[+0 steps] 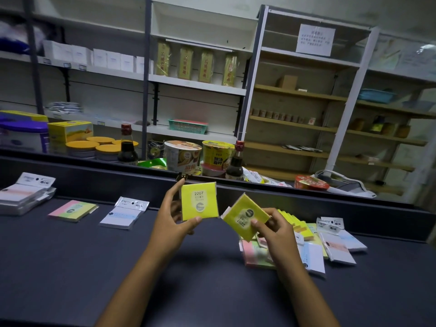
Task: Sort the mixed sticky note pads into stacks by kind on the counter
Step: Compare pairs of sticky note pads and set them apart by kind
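Left hand (173,223) holds one square yellow wrapped sticky note pad (199,201) upright above the dark desk (70,267), grip pinching it between thumb at the lower edge and fingertips at the upper left corner; printed "2207" reads upright. Right hand (274,232) holds a second yellow wrapped pad (245,217), tilted, label inverted, grip pinching its lower right side. Unsorted heap of mixed pads (330,241) lies under and right of the right hand. Sorted on the left: pink-and-green pad (73,210), white packaged pad (125,214), stack of white packaged pads (23,195).
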Motion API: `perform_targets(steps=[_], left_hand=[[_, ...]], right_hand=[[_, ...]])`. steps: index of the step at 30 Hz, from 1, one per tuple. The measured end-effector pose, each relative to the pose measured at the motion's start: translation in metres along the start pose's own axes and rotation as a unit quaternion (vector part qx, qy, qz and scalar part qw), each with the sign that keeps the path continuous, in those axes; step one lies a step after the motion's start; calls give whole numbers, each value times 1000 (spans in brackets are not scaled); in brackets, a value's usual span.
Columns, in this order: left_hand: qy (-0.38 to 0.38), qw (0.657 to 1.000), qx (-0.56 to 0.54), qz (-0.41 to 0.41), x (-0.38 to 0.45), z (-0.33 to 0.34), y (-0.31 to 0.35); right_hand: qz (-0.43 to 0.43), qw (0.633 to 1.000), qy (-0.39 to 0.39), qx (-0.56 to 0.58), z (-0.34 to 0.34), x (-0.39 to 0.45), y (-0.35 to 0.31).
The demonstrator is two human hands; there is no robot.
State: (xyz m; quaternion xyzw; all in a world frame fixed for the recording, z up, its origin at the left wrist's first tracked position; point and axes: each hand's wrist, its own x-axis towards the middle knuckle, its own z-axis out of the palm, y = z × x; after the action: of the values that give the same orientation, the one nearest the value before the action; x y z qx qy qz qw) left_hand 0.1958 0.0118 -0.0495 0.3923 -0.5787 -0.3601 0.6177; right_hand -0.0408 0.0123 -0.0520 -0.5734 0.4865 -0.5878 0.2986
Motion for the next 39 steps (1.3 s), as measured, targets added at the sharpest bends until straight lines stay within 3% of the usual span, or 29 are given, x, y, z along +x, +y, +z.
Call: perform_targets(steps=[12, 25, 39], left_hand=[[69, 995, 63, -34, -140, -44, 67], [111, 986, 121, -36, -208, -125, 106], [152, 977, 147, -25, -219, -317, 124]], right_hand=[[101, 971, -1, 217, 25, -122, -10], [102, 970, -39, 218, 86, -182, -63], [80, 972, -74, 208, 258, -225, -111]])
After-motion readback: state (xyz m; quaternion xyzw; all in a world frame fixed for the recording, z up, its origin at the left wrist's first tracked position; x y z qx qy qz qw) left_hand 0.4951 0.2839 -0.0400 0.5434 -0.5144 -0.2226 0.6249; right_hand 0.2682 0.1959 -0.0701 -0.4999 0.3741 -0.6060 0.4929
